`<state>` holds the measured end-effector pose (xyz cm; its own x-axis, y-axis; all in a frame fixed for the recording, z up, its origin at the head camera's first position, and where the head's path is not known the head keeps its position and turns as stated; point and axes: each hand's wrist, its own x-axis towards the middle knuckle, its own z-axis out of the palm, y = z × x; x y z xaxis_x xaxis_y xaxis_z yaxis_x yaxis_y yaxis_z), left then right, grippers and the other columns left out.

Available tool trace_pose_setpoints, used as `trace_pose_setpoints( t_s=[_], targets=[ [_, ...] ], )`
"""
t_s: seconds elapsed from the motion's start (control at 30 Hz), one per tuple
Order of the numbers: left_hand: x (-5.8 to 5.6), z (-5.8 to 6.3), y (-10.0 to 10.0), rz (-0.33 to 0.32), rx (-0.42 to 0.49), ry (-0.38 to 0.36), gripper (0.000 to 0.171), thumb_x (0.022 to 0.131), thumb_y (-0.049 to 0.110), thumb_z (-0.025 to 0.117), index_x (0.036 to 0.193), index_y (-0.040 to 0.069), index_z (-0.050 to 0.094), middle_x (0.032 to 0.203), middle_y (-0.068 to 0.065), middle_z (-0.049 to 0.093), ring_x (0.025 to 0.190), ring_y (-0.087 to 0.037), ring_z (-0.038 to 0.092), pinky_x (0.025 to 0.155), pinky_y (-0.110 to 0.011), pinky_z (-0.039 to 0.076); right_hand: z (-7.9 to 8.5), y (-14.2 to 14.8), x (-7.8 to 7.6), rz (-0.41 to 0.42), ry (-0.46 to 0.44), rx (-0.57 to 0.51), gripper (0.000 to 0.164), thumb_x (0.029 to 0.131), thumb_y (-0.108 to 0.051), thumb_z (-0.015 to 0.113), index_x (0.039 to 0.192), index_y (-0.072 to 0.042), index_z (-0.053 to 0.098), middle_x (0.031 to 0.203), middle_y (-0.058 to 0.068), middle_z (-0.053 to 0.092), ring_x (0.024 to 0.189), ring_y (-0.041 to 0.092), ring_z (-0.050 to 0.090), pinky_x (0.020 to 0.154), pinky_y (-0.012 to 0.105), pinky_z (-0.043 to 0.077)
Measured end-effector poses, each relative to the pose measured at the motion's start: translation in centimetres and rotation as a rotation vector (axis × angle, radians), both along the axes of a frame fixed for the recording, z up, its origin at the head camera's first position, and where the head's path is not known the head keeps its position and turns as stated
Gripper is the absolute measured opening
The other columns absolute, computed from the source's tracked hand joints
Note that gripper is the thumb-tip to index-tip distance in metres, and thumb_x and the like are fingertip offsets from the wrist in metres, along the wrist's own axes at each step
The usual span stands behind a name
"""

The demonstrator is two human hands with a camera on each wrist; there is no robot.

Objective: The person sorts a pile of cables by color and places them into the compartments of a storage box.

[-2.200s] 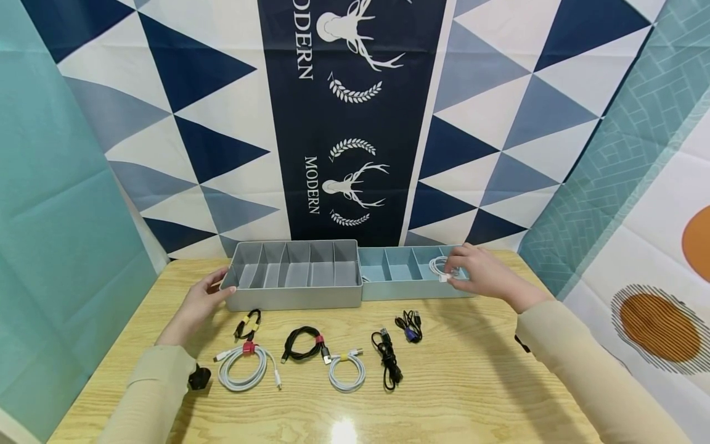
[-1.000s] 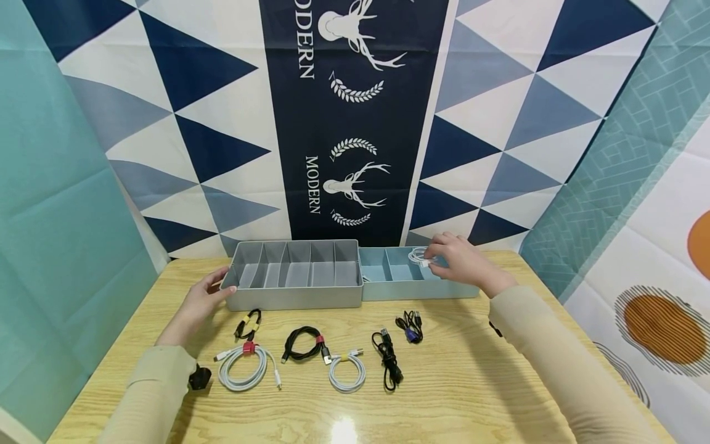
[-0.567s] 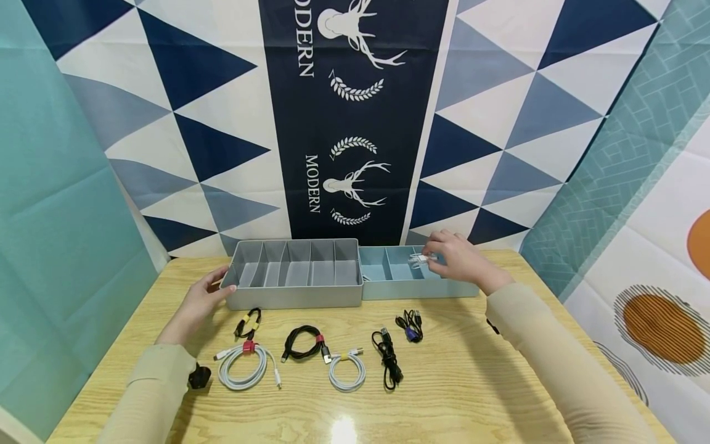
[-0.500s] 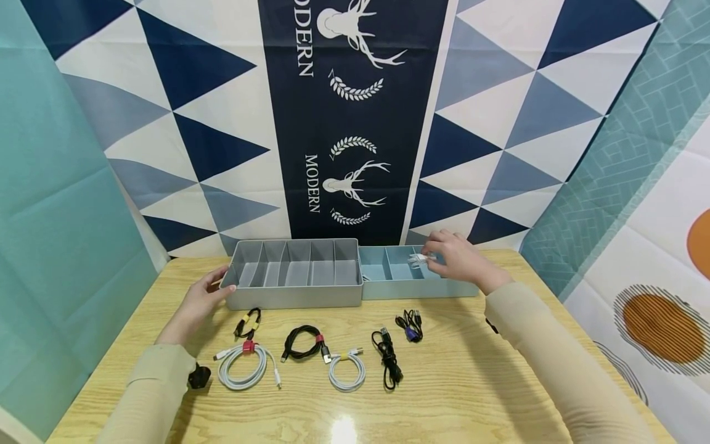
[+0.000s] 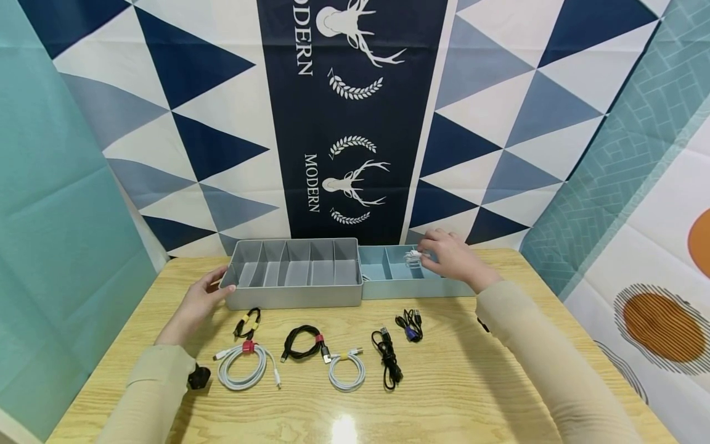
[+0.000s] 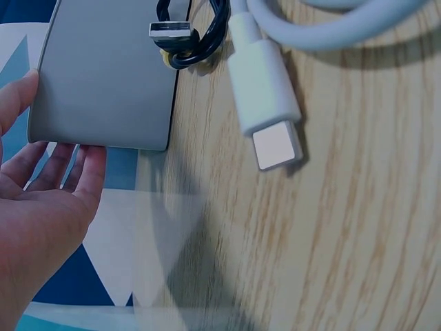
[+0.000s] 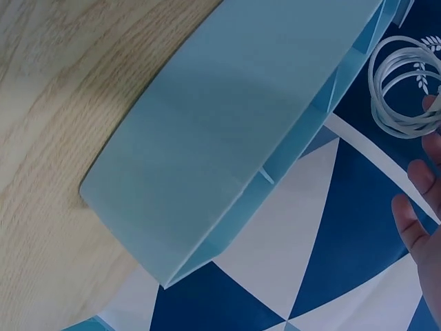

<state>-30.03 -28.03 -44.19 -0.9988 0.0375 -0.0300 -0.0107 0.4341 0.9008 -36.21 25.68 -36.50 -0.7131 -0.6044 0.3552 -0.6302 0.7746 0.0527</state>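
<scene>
Pinched in my right hand (image 5: 452, 259) is a coiled white cable (image 5: 412, 259), above the middle of the light blue divided box (image 5: 399, 290). In the right wrist view the cable loops (image 7: 396, 124) hang from my fingertips, beyond the box's open top. My left hand (image 5: 196, 305) holds the left end of the grey divided box (image 5: 294, 298). The left wrist view has the thumb at one face of that box (image 6: 110, 76) and the fingers around its end. Part of another white cable shows in the blue box's left compartment, mostly hidden by the wall.
In front of the boxes lie a black cable with yellow ties (image 5: 241, 327), a white cable (image 5: 238, 386) and a black one (image 5: 299, 356) with red ties, a white cable with a yellow tie (image 5: 345, 389), a black bundle (image 5: 390, 364) and a blue-ended black cable (image 5: 412, 333).
My right hand has carried the white cable leftward from the blue box's right end to over its middle. The coil has turned in my fingers. My left hand has stayed at the grey box.
</scene>
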Motion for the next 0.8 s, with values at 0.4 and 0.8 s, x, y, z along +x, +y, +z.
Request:
trace_pose_setpoints(
  t_s=[0.4, 0.8],
  targets=[
    [0.1, 0.1, 0.0, -0.001, 0.001, 0.008, 0.078, 0.093, 0.041, 0.057, 0.152, 0.009, 0.018, 0.154, -0.022, 0.017, 0.137, -0.044, 0.023, 0.107, -0.055, 0.029, -0.9, -1.2, -0.8, -0.038, -0.003, 0.003, 0.016, 0.088, -0.021, 0.061, 0.097, -0.013, 0.071, 0.091, 0.003, 0.058, 0.086, 0.022, 0.051, 0.070, 0.043, 0.042],
    [-0.1, -0.2, -0.1, 0.000, 0.024, 0.005, 0.077, 0.093, 0.039, 0.058, 0.152, 0.010, 0.019, 0.155, -0.021, 0.017, 0.138, -0.043, 0.023, 0.107, -0.055, 0.029, -1.8, -1.7, -1.5, -0.048, -0.013, 0.008, 0.015, 0.087, -0.020, 0.062, 0.095, -0.011, 0.070, 0.091, 0.003, 0.056, 0.088, 0.023, 0.050, 0.075, 0.044, 0.042]
  ],
)
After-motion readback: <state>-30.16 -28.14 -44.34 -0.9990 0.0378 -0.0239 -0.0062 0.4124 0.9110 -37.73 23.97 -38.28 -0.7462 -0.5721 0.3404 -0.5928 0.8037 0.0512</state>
